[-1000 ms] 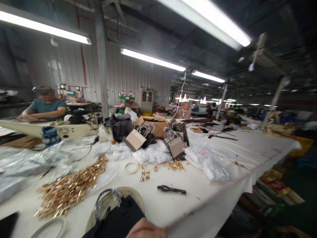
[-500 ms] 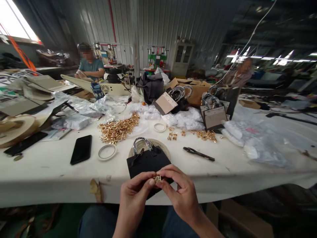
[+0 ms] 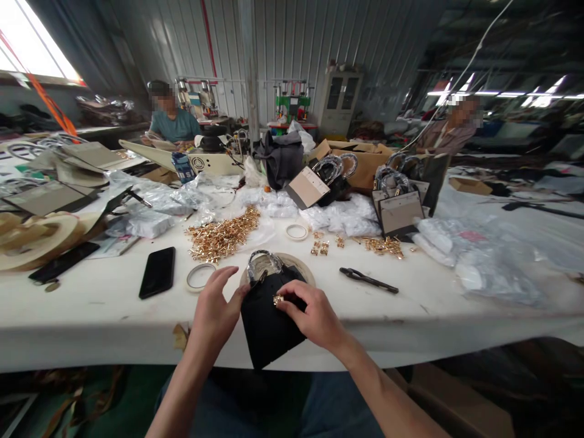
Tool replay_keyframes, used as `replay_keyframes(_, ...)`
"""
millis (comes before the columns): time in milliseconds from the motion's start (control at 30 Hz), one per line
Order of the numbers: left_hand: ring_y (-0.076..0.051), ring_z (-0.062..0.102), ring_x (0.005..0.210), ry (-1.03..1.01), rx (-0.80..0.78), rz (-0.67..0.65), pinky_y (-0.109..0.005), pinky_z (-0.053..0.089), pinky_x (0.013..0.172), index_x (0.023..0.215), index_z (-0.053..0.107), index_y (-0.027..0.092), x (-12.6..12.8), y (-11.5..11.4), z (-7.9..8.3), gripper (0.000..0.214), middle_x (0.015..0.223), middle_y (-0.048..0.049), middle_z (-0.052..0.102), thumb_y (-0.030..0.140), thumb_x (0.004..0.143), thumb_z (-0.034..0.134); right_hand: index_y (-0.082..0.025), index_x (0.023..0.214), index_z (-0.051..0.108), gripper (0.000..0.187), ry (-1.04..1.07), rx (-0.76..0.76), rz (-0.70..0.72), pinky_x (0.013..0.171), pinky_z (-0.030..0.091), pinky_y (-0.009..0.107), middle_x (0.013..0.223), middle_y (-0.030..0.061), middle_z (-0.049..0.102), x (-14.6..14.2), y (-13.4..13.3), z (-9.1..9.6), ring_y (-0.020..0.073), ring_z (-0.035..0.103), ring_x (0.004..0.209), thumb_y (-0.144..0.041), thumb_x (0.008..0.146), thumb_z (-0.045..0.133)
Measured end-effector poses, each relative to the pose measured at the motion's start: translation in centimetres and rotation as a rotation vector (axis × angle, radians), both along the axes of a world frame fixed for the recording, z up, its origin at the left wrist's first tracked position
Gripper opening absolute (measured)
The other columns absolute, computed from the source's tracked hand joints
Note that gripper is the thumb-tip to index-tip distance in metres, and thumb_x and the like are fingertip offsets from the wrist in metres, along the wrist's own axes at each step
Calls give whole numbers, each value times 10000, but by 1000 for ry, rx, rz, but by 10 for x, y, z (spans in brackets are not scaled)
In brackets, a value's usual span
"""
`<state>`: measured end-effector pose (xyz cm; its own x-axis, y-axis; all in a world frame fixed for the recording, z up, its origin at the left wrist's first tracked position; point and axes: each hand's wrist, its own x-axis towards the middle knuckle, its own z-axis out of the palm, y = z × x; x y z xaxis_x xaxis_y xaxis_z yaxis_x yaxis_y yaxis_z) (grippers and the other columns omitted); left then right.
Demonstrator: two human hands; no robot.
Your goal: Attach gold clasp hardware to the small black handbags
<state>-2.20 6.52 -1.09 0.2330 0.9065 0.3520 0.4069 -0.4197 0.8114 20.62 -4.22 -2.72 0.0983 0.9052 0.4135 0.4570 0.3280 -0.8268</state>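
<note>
A small black handbag (image 3: 269, 322) with a plastic-wrapped handle lies at the near edge of the white table (image 3: 91, 310), partly hanging over it. My left hand (image 3: 218, 307) rests on the bag's left side, fingers spread around its edge. My right hand (image 3: 310, 316) lies on top of the bag and pinches a small gold clasp (image 3: 277, 299) against its front. Farther back lies a heap of gold metal fittings (image 3: 223, 234).
A black phone (image 3: 157, 271), a tape ring (image 3: 199, 277) and a black hand tool (image 3: 368, 280) lie near the bag. Beige bags (image 3: 400, 213), white plastic packets and a cardboard box stand farther back. Two other people sit beyond the table.
The camera dropped from the room down to the table. My hands, first holding the gold clasp in the air in front of the bag, moved forward onto the bag.
</note>
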Motion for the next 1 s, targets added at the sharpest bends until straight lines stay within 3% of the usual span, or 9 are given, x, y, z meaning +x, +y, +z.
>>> replay_keyframes(167, -385, 716, 1274, 151, -50, -70, -590, 538, 1173, 1197, 774, 183, 16, 11, -25, 368, 1298, -181, 761, 343, 866, 789, -242, 1126, 786, 72, -17, 61, -29, 912, 587, 344, 1076, 55, 810, -3, -3, -9, 228, 757, 996, -278, 1069, 759)
replay_keyframes(300, -356, 694, 1241, 139, -49, -20, -542, 552, 1128, 1204, 703, 196, 23, 3, -27, 384, 1275, -148, 718, 332, 858, 798, -244, 1133, 780, 76, -34, 64, -26, 915, 588, 353, 1078, 59, 807, -2, -3, -10, 235, 757, 1004, -287, 1075, 756)
replay_keyframes(400, -348, 689, 1206, 183, -35, -30, -538, 543, 1114, 1084, 690, 218, 20, -4, -23, 229, 1286, -140, 694, 350, 908, 756, -244, 1133, 779, 74, -38, 64, -39, 916, 587, 356, 1082, 60, 809, -2, -3, -11, 235, 755, 1000, -282, 1074, 758)
replay_keyframes(533, -360, 673, 1249, 187, -58, -109, -491, 536, 1087, 807, 609, 230, 13, -8, -12, 249, 1347, -165, 688, 364, 820, 818, -250, 1131, 793, 82, -31, 54, -75, 887, 594, 359, 1070, 61, 816, -6, -2, -12, 234, 758, 968, -296, 1069, 764)
replay_keyframes(633, -301, 694, 1021, 250, -68, -134, -406, 534, 900, 694, 524, 246, 13, -9, 3, 343, 1098, -109, 738, 382, 802, 820, -248, 1128, 804, 112, -11, 51, -89, 889, 610, 359, 1080, 66, 827, -8, -1, -12, 238, 771, 971, -336, 1064, 774)
replay_keyframes(733, -237, 602, 743, 358, -81, -123, -342, 400, 681, 667, 509, 257, 15, -12, 19, 346, 781, -37, 663, 380, 824, 793, -234, 1115, 812, 148, 18, 44, -108, 898, 616, 350, 1085, 69, 835, -7, -2, -12, 235, 777, 971, -369, 1062, 778)
replay_keyframes(800, -226, 546, 660, 415, -104, -112, -335, 313, 625, 663, 523, 261, 16, -16, 29, 353, 674, -18, 613, 411, 843, 787, -229, 1106, 815, 160, 28, 48, -133, 915, 618, 348, 1088, 70, 840, -7, -2, -13, 235, 779, 973, -379, 1063, 776)
replay_keyframes(1000, -210, 521, 650, 346, -89, -35, -330, 299, 629, 708, 556, 257, 22, -29, 49, 330, 658, 2, 593, 437, 822, 807, -233, 1132, 830, 195, 145, 35, -178, 934, 643, 359, 1100, 75, 855, -8, -4, -15, 249, 801, 976, -401, 1038, 803)
